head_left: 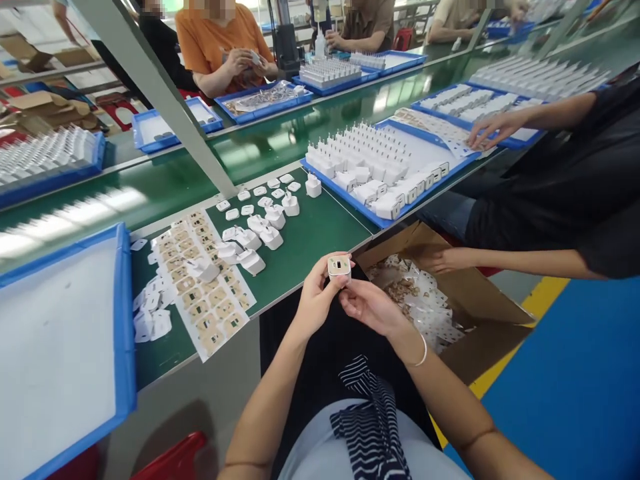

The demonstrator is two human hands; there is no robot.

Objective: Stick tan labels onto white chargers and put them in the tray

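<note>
Just past the table's front edge, above my lap, a small white plug charger (pixel 339 267) is held with its tan, dark-slotted end face up. My left hand (pixel 319 293) is closed around its left side, thumb on the near side. The fingertips of my right hand (pixel 373 305) pinch at its lower right; the other fingers are loosely curled. On the green table, a sheet of tan stickers (pixel 203 287) has a white charger (pixel 203 269) lying on it. Beyond it are several white chargers (pixel 251 261) and small white caps (pixel 243 195).
A blue-rimmed tray (pixel 123 320) is at the left, beside loose white pieces (pixel 153 307). Another blue tray (pixel 345 203) holds rows of chargers. A cardboard box (pixel 480 293) with scraps stands right of my lap. A co-worker's hand (pixel 445 260) reaches into it. A slanted post (pixel 165 100) rises ahead.
</note>
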